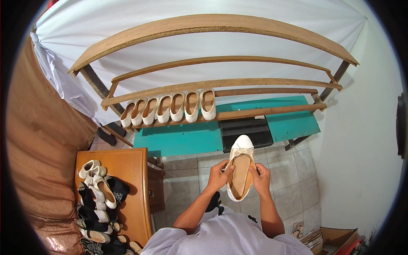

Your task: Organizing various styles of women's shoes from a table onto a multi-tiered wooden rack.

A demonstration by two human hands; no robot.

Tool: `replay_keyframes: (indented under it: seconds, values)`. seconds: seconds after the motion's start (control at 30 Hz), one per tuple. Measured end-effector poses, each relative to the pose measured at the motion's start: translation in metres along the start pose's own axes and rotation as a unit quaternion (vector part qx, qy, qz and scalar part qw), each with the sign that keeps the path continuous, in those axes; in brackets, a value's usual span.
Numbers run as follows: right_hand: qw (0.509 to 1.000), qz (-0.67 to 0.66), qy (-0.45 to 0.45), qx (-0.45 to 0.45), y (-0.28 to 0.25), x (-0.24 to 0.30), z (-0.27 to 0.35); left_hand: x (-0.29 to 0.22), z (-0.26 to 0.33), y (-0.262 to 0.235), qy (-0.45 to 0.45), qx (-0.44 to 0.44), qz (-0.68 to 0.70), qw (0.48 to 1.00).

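A cream ballet flat (241,170) with a white toe cap, a small bow and a tan insole is held up in front of me, toe pointing away. My left hand (219,175) grips its left side, thumb over the rim. On the opposite side my right hand (260,177) pinches the edge the same way. Beyond, a row of several white flats (171,106) stands side by side on the left part of a wooden rack's lower rails (272,111).
Mixed black and white shoes (100,199) crowd a wooden cabinet top (134,178) at left. A teal bench (182,138) with a black section (246,129) sits under the rack. Lower right, a cardboard box (338,238) stands near sandals (297,228) on the tiled floor. A white wall (357,148) bounds the right.
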State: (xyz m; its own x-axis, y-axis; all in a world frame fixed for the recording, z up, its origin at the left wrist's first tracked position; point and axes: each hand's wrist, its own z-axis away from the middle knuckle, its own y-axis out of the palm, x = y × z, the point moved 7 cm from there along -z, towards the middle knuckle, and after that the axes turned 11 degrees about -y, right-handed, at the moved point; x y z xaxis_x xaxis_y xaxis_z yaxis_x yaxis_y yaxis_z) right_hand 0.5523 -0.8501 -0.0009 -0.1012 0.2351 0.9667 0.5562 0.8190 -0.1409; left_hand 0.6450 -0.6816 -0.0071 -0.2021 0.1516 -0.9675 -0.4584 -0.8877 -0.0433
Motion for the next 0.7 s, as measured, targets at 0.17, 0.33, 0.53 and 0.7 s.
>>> replay_keyframes:
  seconds: [0.17, 0.33, 0.53, 0.7]
  values:
    - [1.0, -0.009, 0.019, 0.009, 0.024, -0.018, -0.067, -0.012, -0.066, -0.014, -0.01, 0.016, 0.014, 1.0]
    - [0.997, -0.03, 0.051, 0.04, 0.053, -0.026, -0.119, -0.011, -0.13, -0.033, -0.021, -0.019, 0.007, 1.0]
    - [0.996, 0.059, 0.007, 0.061, 0.073, -0.041, -0.159, -0.015, -0.183, -0.042, -0.016, -0.1, -0.068, 0.993]
    - [0.983, 0.172, -0.036, 0.06, 0.072, -0.042, -0.196, -0.029, -0.209, -0.034, -0.017, -0.119, -0.08, 0.99]
